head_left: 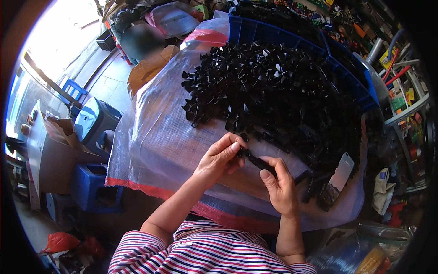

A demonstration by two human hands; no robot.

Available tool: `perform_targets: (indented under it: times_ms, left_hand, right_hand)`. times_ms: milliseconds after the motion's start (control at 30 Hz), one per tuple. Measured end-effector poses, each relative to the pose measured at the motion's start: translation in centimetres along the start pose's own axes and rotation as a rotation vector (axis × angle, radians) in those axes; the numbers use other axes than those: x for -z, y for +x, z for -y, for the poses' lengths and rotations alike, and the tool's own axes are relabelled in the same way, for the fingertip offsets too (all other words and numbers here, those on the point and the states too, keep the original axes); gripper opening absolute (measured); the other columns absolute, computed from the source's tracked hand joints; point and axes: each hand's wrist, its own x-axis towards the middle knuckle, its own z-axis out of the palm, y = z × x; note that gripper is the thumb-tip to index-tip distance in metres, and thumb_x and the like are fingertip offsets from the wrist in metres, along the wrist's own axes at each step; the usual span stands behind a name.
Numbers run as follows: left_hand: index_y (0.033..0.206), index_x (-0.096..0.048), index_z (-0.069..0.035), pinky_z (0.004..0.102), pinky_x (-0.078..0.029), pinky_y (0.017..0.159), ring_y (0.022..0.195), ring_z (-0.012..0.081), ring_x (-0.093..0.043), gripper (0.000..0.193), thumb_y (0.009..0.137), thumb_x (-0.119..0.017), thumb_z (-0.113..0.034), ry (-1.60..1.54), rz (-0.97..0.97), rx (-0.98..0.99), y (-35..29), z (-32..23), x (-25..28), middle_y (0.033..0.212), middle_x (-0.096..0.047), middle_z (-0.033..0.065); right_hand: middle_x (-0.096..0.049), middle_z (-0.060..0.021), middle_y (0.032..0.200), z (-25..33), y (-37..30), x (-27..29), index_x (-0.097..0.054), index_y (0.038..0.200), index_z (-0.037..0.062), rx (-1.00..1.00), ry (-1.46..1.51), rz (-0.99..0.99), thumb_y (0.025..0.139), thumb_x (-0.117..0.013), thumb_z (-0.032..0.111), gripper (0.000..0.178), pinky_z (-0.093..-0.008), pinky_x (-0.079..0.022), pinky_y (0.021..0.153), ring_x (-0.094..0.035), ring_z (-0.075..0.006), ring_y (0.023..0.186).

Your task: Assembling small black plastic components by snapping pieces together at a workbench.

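Observation:
My left hand (220,158) pinches a small black part (241,152) between thumb and fingertips. In my right hand (282,188) is a longer black plastic piece (261,164), its end pointing at the left fingertips. The two parts meet or nearly touch; the fingers hide whether they are joined. Beyond my hands a large heap of small black plastic pieces (269,91) covers much of a translucent woven sheet (159,137) with red edging. Longer black pieces (315,182) lie loose to the right of my right hand.
A phone (336,181) lies on the sheet at the right. Blue bins (278,33) of black pieces stand behind the heap. Stools (93,180) and a cardboard box (64,129) are at the left. Crowded shelving (406,96) borders the right; plastic bags (360,249) sit at lower right.

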Motion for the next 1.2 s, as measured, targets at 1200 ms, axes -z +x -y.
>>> perform_targets:
  times_ms: [1200]
  left_hand:
    - [0.095, -0.053, -0.002, 0.0202, -0.041, 0.059, 0.064, 0.0094, -0.051, 0.018, 0.091, -0.047, -0.019, 0.557, -0.172, -0.277, -1.6, -0.3, -2.0, 0.072, -0.053, 0.0008]
  right_hand:
    - [-0.057, -0.0157, 0.068, 1.9, 1.2, -4.3, -0.051, 0.09, 0.0025, -0.092, 0.149, -0.109, 0.09, -0.052, 0.023, 0.02, -0.0342, -0.045, 0.052, -0.059, -0.0318, 0.06]
